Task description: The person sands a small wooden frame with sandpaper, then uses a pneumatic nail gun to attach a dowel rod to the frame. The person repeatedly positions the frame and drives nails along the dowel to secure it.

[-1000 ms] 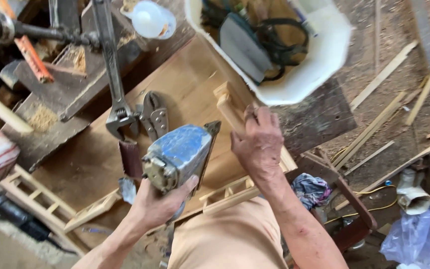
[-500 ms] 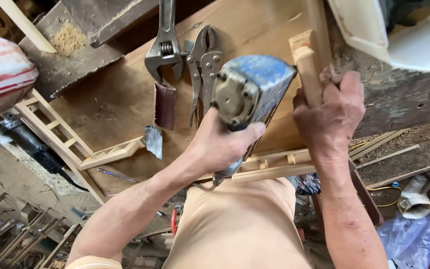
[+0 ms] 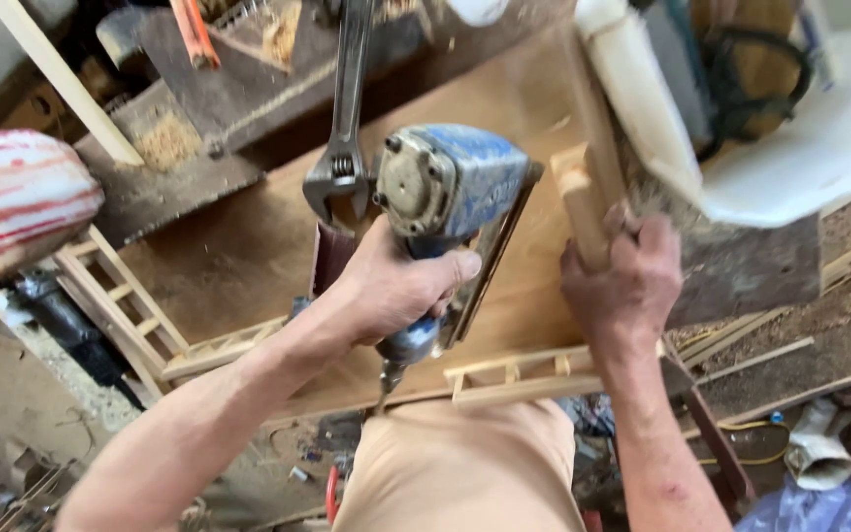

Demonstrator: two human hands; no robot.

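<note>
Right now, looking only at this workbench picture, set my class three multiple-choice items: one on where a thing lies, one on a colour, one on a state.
1. Where does the adjustable wrench lie?
A. on the floor among the offcuts
B. on the bench board, beyond the nail gun
C. inside the white tub

2. What colour is the nail gun body?
A. worn blue
B. bright yellow
C. green

3. How is the wooden piece held?
A. it lies loose, untouched
B. both hands pinch it
C. the right hand grips it

Answers:
1 B, the wrench rests flat on the brown board just past the gun.
2 A, chipped blue paint covers the housing.
3 C, the right hand's fingers wrap the piece, while the left hand grips the gun.
</note>
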